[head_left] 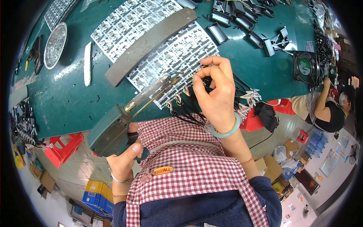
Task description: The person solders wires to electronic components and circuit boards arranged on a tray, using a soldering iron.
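Note:
My left hand (pixel 125 160) is wrapped round the grip of a dark green soldering gun (pixel 109 130). Its long metal barrel points up and right, the tip ending over the near edge of a white circuit board panel (pixel 141 77). Close to that tip, the fingers of my right hand (pixel 219 94) are pinched at the panel's edge. What lies between those fingertips is mostly hidden, but a thin wire appears there. Black cables (pixel 193 120) with coloured wire ends (pixel 177 99) run along the same edge and pass under my right hand.
A dark metal bar (pixel 151 45) lies across the panels on the green table (pixel 109 106). Black plastic housings (pixel 242 19) and a fan (pixel 305 67) are to the right. A round metal dish (pixel 55 45) and white stick (pixel 87 64) lie left. Another person (pixel 327 106) sits at right.

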`<control>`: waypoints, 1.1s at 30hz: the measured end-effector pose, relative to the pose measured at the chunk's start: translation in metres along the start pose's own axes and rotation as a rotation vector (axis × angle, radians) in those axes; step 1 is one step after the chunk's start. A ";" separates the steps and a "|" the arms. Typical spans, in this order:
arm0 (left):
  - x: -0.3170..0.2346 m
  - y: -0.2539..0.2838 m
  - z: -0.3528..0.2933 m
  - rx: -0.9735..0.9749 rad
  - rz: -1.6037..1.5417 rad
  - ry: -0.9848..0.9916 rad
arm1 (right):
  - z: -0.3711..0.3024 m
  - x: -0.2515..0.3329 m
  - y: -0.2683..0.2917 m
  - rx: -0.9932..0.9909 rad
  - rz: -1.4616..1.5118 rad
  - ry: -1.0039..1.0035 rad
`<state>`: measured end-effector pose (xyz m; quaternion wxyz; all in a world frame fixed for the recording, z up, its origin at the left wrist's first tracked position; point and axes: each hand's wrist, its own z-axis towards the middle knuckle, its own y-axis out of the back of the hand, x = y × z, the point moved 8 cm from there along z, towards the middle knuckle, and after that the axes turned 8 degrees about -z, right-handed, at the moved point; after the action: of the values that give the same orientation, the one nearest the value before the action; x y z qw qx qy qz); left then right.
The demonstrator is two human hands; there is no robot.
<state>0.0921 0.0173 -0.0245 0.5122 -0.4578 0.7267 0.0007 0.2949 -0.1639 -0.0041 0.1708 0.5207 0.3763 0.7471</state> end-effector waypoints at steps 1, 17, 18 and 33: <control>0.001 0.004 -0.001 -0.033 0.108 -0.009 | -0.001 -0.002 0.000 0.010 0.028 -0.027; -0.006 -0.016 -0.004 0.182 0.920 -0.463 | 0.002 0.019 -0.006 0.079 -0.120 0.146; -0.005 -0.016 -0.002 0.183 0.892 -0.434 | 0.002 0.019 -0.006 0.078 -0.124 0.153; -0.018 -0.044 0.003 0.313 1.048 -0.517 | 0.004 0.017 -0.008 0.120 -0.112 0.102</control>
<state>0.1246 0.0055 0.0081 0.6649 0.0570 0.6990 0.2570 0.2904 -0.1461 0.0015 0.1613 0.4696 0.4571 0.7379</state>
